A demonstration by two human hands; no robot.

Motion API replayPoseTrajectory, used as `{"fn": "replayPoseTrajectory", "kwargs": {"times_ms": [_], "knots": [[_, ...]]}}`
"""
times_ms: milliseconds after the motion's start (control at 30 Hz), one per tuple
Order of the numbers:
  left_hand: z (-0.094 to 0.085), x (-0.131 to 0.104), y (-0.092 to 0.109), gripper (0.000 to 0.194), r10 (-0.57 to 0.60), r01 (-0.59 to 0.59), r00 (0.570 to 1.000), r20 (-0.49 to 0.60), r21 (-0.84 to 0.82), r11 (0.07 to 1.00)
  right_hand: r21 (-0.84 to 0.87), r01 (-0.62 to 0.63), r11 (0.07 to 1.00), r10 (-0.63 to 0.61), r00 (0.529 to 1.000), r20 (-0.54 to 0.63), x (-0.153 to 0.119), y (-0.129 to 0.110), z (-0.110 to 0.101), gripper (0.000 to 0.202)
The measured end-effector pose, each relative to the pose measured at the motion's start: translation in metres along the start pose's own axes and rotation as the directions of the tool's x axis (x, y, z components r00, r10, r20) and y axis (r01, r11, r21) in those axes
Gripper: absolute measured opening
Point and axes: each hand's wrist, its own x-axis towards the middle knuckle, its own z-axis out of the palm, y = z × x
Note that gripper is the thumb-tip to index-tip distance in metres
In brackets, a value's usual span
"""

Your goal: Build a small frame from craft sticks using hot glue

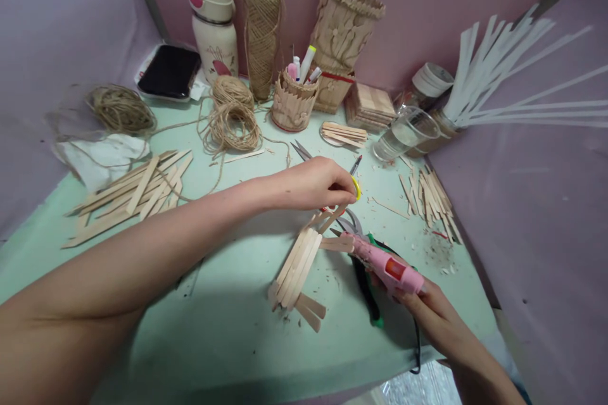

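My left hand point(323, 183) reaches across the table, its fingers pinched on the end of a craft stick point(334, 218). That stick meets the upper end of a small construction of craft sticks point(300, 266), from which other sticks jut out at the side and bottom. In my right hand point(430, 307) is a pink glue gun point(387, 266), its nozzle beside the sticks that jut to the right. Pliers with green and black handles point(365, 291) lie partly under the gun. Scissors point(301, 150) lie partly hidden behind my left hand.
Loose craft sticks point(137, 193) lie at left and cut pieces point(430, 196) at right. Along the back stand a bottle point(216, 44), a twine spool point(262, 38), a pen holder point(293, 104) and a wooden vase point(344, 25). A clear cup point(403, 136) stands near white glue sticks point(494, 69).
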Motion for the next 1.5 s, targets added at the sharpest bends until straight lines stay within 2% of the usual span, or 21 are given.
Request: {"fn": "replayPoseTrajectory", "kwargs": {"times_ms": [367, 567, 800, 1500], "knots": [[0.004, 0.003, -0.003, 0.017, -0.04, 0.04, 0.999, -0.029, 0.003, 0.999, -0.002, -0.009, 1.0, 0.009, 1.0, -0.001, 0.009, 0.004, 0.0, 0.037], [0.004, 0.003, -0.002, 0.016, -0.052, 0.052, 0.998, -0.034, -0.002, 0.999, -0.058, -0.041, 0.997, 0.04, 0.999, -0.022, 0.005, 0.012, 0.001, 0.046], [0.004, 0.002, 0.0, 0.016, -0.058, 0.058, 0.998, -0.031, -0.008, 0.998, -0.008, 0.026, 1.0, -0.026, 0.999, 0.021, 0.01, 0.0, 0.003, 0.036], [0.004, 0.002, -0.002, 0.018, -0.026, 0.026, 0.999, -0.037, -0.003, 1.0, -0.048, -0.011, 0.999, 0.011, 1.0, -0.012, 0.004, 0.007, 0.006, 0.038]]}}
